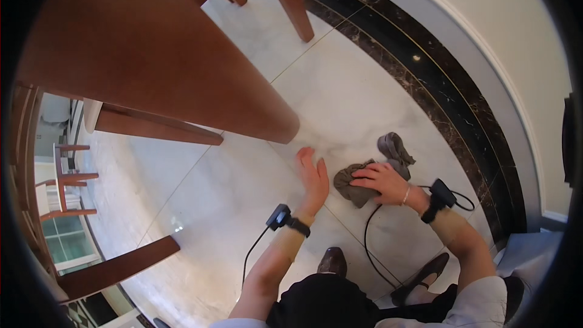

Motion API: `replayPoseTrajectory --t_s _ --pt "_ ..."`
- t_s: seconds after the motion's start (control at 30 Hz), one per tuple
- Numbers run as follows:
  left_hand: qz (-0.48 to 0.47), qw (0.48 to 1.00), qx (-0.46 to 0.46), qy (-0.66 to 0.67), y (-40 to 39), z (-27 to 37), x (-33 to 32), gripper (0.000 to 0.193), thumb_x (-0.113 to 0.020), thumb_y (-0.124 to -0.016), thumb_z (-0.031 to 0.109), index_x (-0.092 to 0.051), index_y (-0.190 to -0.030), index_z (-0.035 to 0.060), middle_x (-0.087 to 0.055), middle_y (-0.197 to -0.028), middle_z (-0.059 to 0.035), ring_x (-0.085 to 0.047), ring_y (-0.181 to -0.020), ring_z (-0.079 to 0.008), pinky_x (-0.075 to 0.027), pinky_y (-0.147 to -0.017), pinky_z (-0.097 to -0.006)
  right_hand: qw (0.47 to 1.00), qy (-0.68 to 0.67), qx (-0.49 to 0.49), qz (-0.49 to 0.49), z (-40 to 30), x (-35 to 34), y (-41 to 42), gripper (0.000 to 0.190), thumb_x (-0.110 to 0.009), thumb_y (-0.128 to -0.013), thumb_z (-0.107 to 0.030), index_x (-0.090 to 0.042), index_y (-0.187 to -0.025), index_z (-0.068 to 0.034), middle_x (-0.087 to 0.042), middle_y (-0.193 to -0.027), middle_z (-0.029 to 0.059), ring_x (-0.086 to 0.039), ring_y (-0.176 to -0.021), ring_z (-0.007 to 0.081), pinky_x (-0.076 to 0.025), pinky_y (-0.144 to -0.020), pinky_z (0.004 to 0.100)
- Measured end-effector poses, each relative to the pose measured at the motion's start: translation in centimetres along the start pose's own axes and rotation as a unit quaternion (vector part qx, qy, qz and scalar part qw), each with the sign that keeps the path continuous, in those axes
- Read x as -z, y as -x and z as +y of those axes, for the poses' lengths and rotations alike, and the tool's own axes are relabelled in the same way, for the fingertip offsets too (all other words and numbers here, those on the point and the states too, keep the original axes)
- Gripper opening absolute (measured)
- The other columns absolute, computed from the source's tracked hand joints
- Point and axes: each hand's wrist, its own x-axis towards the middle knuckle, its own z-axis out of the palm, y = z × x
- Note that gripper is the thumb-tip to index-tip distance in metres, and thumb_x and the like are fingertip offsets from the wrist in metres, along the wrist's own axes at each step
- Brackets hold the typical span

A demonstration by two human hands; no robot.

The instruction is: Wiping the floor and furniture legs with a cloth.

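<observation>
My right hand (385,184) lies with spread fingers on a bunched grey-brown cloth (353,182) on the pale marble floor; whether it grips the cloth or only presses on it does not show. A twisted part of grey cloth (392,146) lies just beyond that hand; whether it belongs to the same piece is unclear. To the left, my left hand (313,177) is held over the floor, thumb apart from the fingers, with nothing in it. It is near the rounded lower end of a thick brown wooden table leg (278,123). Each wrist wears a strapped black device with a cable.
Brown wooden chair legs (291,9) stand at the top, and another wooden leg (123,264) at lower left. A dark marble border (432,77) runs along the wall (514,32) at right. My shoes (332,260) are below my hands, near a loose black cable (365,237).
</observation>
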Motion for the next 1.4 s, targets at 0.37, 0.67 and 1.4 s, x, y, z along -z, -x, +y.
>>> replayPoseTrajectory --t_s 0.37,0.67,1.4 --pt "-0.285 0.929 -0.204 -0.117 2.1 5.4 -1.1 0.044 -0.068 -0.071 0.019 -0.054 -0.110 0.0052 -0.050 -0.103 -0.0139 -0.048 -0.099 -0.0329 -0.041 -0.079 -0.0420 0.984 -0.013 -0.142 0.104 4.5 2.5 3.2 0.047 -0.078 -0.062 -0.024 -0.059 -0.103 -0.010 -0.055 -0.107 0.0101 -0.051 -0.103 0.0310 -0.043 -0.086 0.0392" --pt "-0.008 0.978 -0.087 -0.189 -9.6 4.8 -2.8 0.041 -0.063 -0.078 0.017 -0.052 -0.117 0.0055 -0.052 -0.098 -0.0138 -0.050 -0.094 -0.0327 -0.041 -0.077 -0.0470 0.956 0.175 -0.141 0.189 7.7 14.9 -11.9 0.040 -0.074 -0.070 -0.027 -0.061 -0.107 -0.016 -0.062 -0.102 0.0041 -0.050 -0.109 0.0280 -0.043 -0.087 0.0433" --pt "-0.336 0.844 -0.359 -0.214 16.6 9.3 -0.5 0.058 -0.062 -0.072 0.021 -0.052 -0.126 0.0015 -0.045 -0.134 -0.0166 -0.047 -0.107 -0.0331 -0.038 -0.089 -0.0456 0.979 0.081 -0.185 0.024 -3.8 -8.3 17.8 0.039 -0.074 -0.068 -0.031 -0.054 -0.092 -0.007 -0.049 -0.090 0.0127 -0.055 -0.083 0.0318 -0.048 -0.066 0.0417"
